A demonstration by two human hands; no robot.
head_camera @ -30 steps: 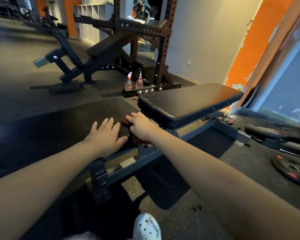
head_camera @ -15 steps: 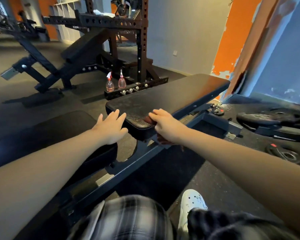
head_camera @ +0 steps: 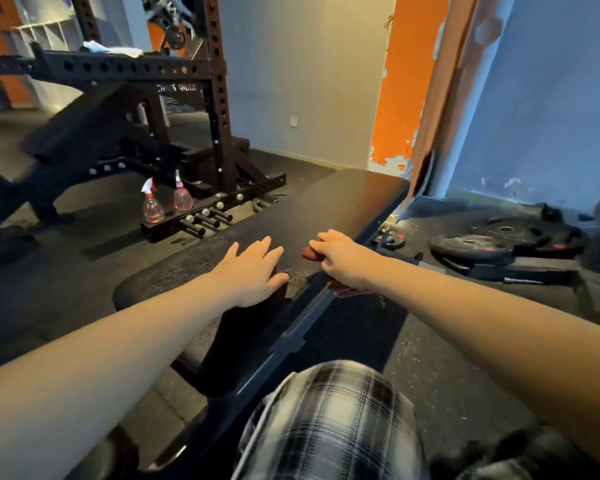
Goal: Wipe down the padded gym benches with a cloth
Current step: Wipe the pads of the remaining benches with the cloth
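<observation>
Fingers [head_camera: 321,240] of the right hand [head_camera: 345,263] grip the cloth [head_camera: 309,254], likely soft and light, at the padded bench [head_camera: 343,199] edge; left hand [head_camera: 253,273] lies flat

Single head-worn view, angled forward and down, close over the bench pad [head_camera: 326,206]

Black bench pad [head_camera: 326,206], a reddish-brown cloth [head_camera: 310,253], two pink-tinted spray bottles [head_camera: 153,211] with red-and-white tops, black-and-white plaid trousers [head_camera: 329,424], black weight plates [head_camera: 471,244] with red marks, and an orange wall panel [head_camera: 409,74] peeling pale blue.
</observation>
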